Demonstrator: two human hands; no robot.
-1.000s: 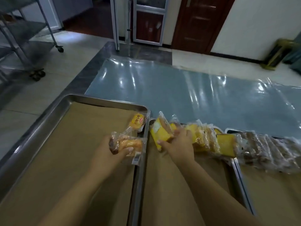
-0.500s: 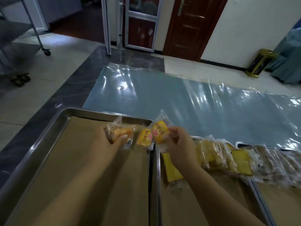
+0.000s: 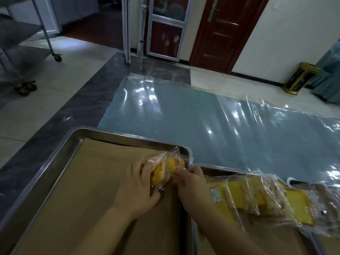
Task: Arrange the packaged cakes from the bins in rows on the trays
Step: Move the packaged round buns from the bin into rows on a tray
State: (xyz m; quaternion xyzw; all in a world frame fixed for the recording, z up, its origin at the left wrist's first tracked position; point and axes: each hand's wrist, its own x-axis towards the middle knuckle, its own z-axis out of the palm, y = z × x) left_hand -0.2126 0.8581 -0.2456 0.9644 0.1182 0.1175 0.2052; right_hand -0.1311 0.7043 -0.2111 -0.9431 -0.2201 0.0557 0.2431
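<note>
A steel tray (image 3: 60, 162) lined with brown paper lies at the lower left. In its far right corner my left hand (image 3: 136, 186) grips a clear-wrapped golden cake (image 3: 159, 174). Right beside it stands a second wrapped cake (image 3: 172, 163) with a yellow label, and my right hand (image 3: 191, 183) pinches its wrapper from the right. A second paper-lined tray (image 3: 219, 169) to the right carries a row of wrapped yellow cake slices (image 3: 261, 196), with darker brown ones (image 3: 325, 199) at the far right.
Beyond the trays a clear plastic sheet (image 3: 202, 118) covers the blue-grey surface. A wheeled steel rack (image 3: 22, 46) stands at the far left on the tiled floor. A dark wooden door (image 3: 226, 32) and a gold-coloured bin (image 3: 299, 78) are at the back.
Both hands have come down and left, from mid-air above the seam between the trays to the left tray's far right corner, bringing the wrapped cakes down onto the brown paper.
</note>
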